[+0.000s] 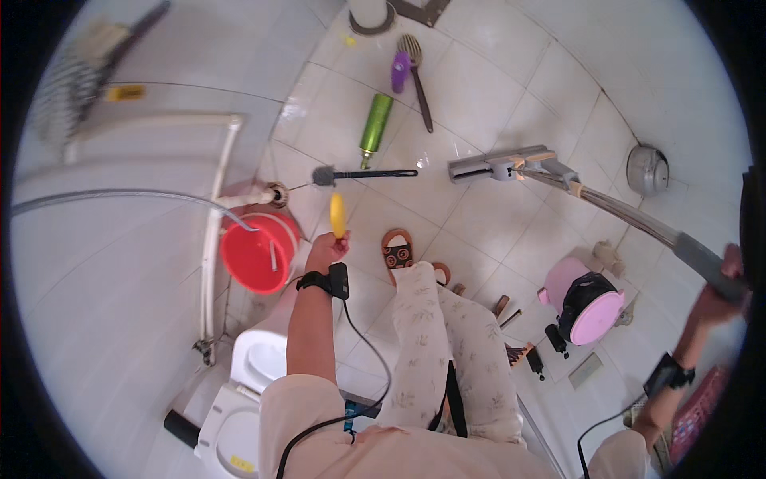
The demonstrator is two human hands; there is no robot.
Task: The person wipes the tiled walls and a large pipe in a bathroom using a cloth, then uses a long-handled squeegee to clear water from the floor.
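Observation:
My left hand (327, 251) is closed round the lower end of a slim yellow oval object (337, 215), held upright above the floor beside the red bucket; its exact kind does not show. At the far right, my right hand (722, 287) grips the grey sleeve of a mop (630, 217). Its long pole slants to the left, down to a flat grey head (499, 165) resting on the tiles. A toilet brush (367, 174) with a dark handle lies on the floor beyond my left hand. Both wrists wear black bands with cables.
A green spray can (376, 124), a slotted spatula (419, 84) and a purple item (400, 72) lie on the tiles. The red bucket (257, 259) stands left near pipes and the toilet (239, 423). A pink bin (594, 315) stands right.

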